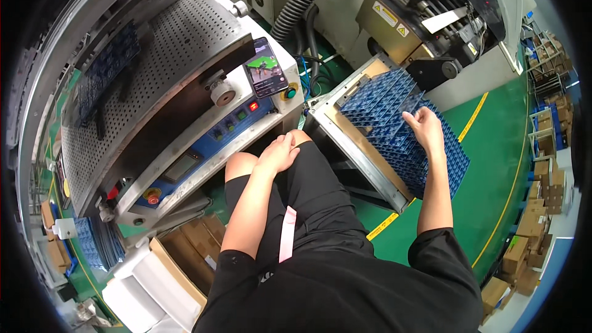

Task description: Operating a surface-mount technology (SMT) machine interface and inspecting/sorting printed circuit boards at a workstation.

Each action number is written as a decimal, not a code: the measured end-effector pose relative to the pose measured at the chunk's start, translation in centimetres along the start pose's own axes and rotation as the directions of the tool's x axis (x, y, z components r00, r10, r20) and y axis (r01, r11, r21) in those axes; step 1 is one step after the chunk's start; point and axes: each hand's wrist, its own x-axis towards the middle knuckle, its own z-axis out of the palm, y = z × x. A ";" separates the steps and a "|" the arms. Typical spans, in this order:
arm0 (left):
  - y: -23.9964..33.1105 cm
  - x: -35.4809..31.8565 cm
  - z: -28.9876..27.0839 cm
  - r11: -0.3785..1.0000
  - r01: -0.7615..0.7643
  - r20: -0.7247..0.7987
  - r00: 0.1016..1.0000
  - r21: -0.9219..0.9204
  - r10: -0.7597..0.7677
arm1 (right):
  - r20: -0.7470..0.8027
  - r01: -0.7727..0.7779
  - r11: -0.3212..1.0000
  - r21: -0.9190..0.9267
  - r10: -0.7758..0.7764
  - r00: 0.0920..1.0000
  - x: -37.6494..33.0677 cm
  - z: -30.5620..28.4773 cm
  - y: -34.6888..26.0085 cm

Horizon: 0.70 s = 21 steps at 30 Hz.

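At the blue stack [385, 139] — curled right fingers [425, 113]

A phone [266, 68] with a lit screen rests on the white ledge [294, 69], near a round green button [290, 93]. Behind it, a thick grey hose [303, 0] goes down in a curve. At upper right, a machine carries yellow warning stickers [385, 13]. The floor [493, 154] is green, with yellow lines [473, 117]. Along the right side, many cardboard boxes [531, 219] are piled.
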 end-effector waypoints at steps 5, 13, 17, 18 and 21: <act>0.1 -0.2 -0.6 0.999 0.034 0.029 0.999 0.002 -0.034 | 0.125 0.030 1.000 0.000 -0.030 0.992 1.7 0.7 -1.3; 0.4 0.0 -0.5 1.000 0.018 0.028 0.999 -0.021 -0.017 | 0.154 -0.092 0.979 0.182 0.064 0.986 1.8 -1.7 1.7; -0.4 -0.5 -0.3 1.000 0.016 0.010 1.000 -0.009 -0.016 | 0.211 -0.218 0.883 0.415 0.139 0.967 -2.2 -7.6 2.2; -0.2 -0.3 -0.3 0.999 0.033 -0.007 0.999 -0.013 -0.033 | 0.231 -0.223 0.854 0.470 0.125 0.965 -3.2 -9.4 3.3; 0.0 -0.8 -0.2 1.000 0.016 -0.031 0.999 -0.018 -0.016 | 0.132 -0.104 0.793 0.601 0.030 0.991 -6.8 -13.2 3.2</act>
